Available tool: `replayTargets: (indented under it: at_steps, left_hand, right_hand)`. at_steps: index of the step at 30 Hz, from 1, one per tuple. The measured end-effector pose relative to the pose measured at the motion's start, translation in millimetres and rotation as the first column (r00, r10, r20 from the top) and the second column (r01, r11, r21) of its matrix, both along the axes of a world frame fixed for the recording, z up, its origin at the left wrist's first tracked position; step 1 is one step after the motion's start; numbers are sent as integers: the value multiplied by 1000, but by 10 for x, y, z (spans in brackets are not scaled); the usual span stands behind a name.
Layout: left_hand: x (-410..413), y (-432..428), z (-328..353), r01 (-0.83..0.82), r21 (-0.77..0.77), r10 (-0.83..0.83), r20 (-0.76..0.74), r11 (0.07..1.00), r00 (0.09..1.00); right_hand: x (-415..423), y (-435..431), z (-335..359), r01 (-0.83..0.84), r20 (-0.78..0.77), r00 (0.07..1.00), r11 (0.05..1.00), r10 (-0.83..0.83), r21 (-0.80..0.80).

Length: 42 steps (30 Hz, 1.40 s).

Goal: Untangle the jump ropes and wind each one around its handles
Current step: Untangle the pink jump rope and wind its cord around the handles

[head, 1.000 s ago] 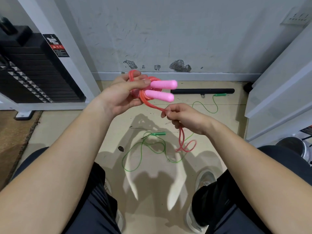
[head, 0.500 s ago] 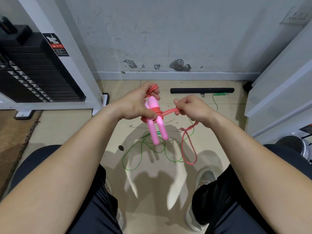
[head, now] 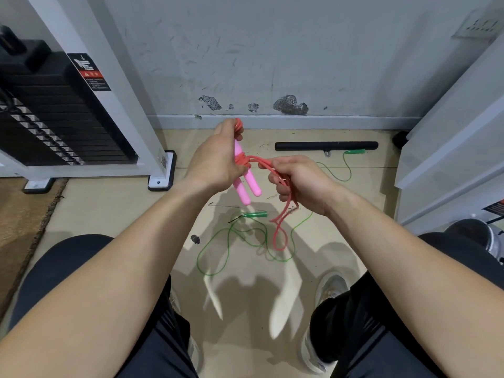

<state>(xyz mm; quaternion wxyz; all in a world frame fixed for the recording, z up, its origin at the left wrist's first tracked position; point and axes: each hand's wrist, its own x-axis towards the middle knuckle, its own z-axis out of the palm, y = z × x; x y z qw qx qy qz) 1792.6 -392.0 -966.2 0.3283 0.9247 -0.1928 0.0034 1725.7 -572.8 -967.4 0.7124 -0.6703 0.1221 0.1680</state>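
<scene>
My left hand (head: 215, 159) grips the two pink handles (head: 246, 188) of the red jump rope, which point down and toward me. Red cord (head: 242, 160) is wound around the handles just below my fingers. My right hand (head: 297, 181) grips the loose red cord (head: 279, 233) beside the handles; a short loop of it hangs below my fist. The green jump rope (head: 245, 236) lies loose on the floor beneath my hands, one green handle (head: 256, 214) near the middle and the other green handle (head: 354, 151) farther back on the right.
A black bar (head: 326, 145) lies on the floor by the wall. A weight stack (head: 54, 118) in a white frame (head: 131, 105) stands at the left, white equipment (head: 450, 148) at the right. My knees and shoes are at the bottom.
The handles turned from pointing right to pointing down. My right hand rose from below the handles to beside them, taking up cord, and the hanging loop is shorter.
</scene>
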Motion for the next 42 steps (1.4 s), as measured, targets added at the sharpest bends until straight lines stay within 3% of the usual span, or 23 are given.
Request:
replayTargets:
  at_steps: [3, 8, 11, 14, 18, 22, 27, 32, 36, 39, 42]
  left_hand:
    - [-35, -32, -33, -57, 17, 56, 57, 998, 997]
    - [-56, -123, -67, -164, -66, 169, 88, 984, 982]
    - [-52, -161, -105, -251, -260, 230, -107, 933, 967]
    - [-73, -183, -126, -362, -454, 185, -388, 814, 903]
    - [-76, -219, -40, -496, -522, 101, -611, 694, 785]
    - [-67, -215, -66, -604, -505, 105, -708, 616, 699]
    - [-123, -234, -214, -665, -522, 102, -742, 534, 663]
    - [-81, -231, -224, -709, -516, 106, -769, 480, 631]
    - [-48, -232, -208, -732, -554, 79, -774, 397, 629]
    - [-63, -272, -218, -740, -575, 59, -775, 349, 629]
    - [-26, -248, -183, -762, -584, 50, -784, 279, 619]
  right_hand:
    - [-6, 57, 25, 85, 43, 995, 995, -87, 55]
    - [-97, 110, 35, -99, 118, 988, 995, 97, 5]
    - [-89, 126, -34, -57, 234, 970, 996, 70, -61]
    - [-72, 156, -60, -27, 287, 955, 986, 74, -164]
    - [-47, 163, -118, 14, 253, 966, 965, 55, -264]
    - [-85, 184, -87, -58, 257, 949, 904, 181, -424]
    - [-215, 325, -133, -171, 232, 870, 708, 435, -686]
    - [-269, 390, -166, -121, 304, 846, 712, 438, -691]
    - [-362, 504, -200, 89, 447, 875, 846, 187, -526]
    - [-327, 516, -220, 157, 326, 945, 892, -11, -425]
    - [-295, 466, -204, 57, 174, 985, 932, 7, -359]
